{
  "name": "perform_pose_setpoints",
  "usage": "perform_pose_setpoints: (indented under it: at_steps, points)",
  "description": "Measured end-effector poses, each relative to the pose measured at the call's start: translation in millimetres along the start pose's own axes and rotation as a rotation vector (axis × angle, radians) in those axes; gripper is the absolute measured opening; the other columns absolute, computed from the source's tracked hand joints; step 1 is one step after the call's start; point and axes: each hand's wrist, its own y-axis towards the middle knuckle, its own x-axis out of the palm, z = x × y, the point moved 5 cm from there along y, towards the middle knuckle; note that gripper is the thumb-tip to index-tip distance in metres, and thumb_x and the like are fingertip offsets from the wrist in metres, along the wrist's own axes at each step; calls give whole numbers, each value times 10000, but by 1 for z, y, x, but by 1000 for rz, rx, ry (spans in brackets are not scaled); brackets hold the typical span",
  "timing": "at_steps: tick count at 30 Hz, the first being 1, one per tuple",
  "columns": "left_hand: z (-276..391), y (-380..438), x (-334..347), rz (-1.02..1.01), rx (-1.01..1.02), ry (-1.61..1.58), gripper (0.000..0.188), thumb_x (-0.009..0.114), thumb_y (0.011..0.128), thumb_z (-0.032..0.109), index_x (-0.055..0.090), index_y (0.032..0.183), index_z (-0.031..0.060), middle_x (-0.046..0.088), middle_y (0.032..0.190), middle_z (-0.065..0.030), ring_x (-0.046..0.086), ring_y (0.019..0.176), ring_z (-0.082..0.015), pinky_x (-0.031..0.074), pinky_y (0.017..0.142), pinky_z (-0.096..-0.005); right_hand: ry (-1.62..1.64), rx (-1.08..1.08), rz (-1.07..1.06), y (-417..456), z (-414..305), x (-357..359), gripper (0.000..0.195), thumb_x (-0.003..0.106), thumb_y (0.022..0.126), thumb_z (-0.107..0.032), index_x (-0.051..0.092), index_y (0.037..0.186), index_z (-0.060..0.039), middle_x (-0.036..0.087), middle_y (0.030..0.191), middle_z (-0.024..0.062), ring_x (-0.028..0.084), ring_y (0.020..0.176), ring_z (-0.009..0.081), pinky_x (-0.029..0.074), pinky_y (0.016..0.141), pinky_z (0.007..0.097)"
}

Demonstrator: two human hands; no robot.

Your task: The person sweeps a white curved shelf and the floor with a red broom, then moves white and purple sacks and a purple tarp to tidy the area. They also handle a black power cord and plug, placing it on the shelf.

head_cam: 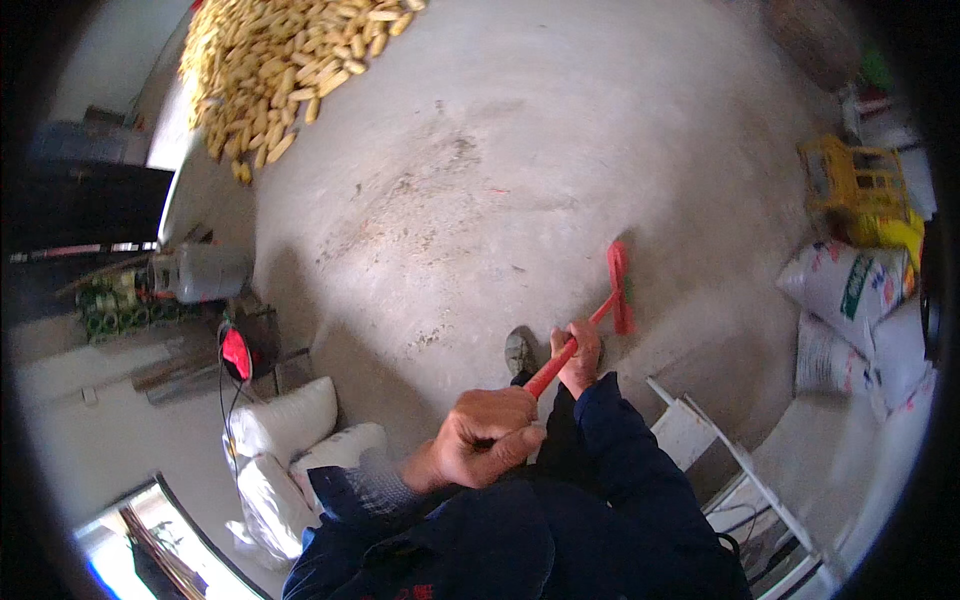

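With both hands I hold a red-handled broom (553, 370) aslant in front of my body. My left hand (487, 433) is closed around the top end of the handle. Lower down, my right hand (579, 357) grips the shaft. The red broom head (618, 285) is at the concrete floor (555, 150), ahead of my right foot, and a bit of green shows along its side. Left of it, dark crumbs and dust (435, 336) lie scattered. One dark shoe (519, 352) shows beside my right hand; the other is mostly hidden.
A heap of corn cobs (285, 67) spreads at the upper left. Stuffed white sacks (289, 420) and a grey gas cylinder (214, 271) stand on the left. On the right are printed sacks (851, 292), a yellow plastic crate (855, 176) and a white metal frame (757, 480).
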Motion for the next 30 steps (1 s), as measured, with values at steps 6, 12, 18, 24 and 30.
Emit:
perform_pose_setpoints:
  at_steps: [6,12,18,24,30]
  points:
    - [10,-61,-33,222,10,198,379,549,924,48,425,567,23,461,551,-95,473,501,-289,421,547,-398,179,-117,-174,-9,-67,95,286,711,749,-108,442,659,-69,502,666,141,518,676,381,389,611,477]
    - [47,-90,-24,266,200,342,351,660,880,102,465,588,80,416,549,-67,455,487,-267,331,484,-392,435,-290,-478,1,-147,138,298,721,765,-106,445,659,-69,496,662,137,526,685,369,424,633,460]
    - [69,-140,-4,524,311,203,369,634,890,78,438,578,87,398,536,-60,413,463,-261,310,481,-392,476,-425,-596,-20,-186,114,303,724,770,-94,441,660,-81,500,661,115,521,674,356,426,620,453]
    - [62,-134,-32,629,237,27,442,607,920,70,370,548,45,361,519,-91,392,461,-300,291,490,-424,255,-434,-722,-13,-153,95,328,722,791,-140,432,647,-85,494,647,98,528,682,325,409,624,445]
    - [61,-122,-30,586,211,-104,472,573,947,92,313,556,51,322,517,-83,338,452,-292,258,489,-424,153,-315,-818,-13,-128,49,319,727,815,-172,469,661,-66,526,665,120,535,677,346,419,632,464]
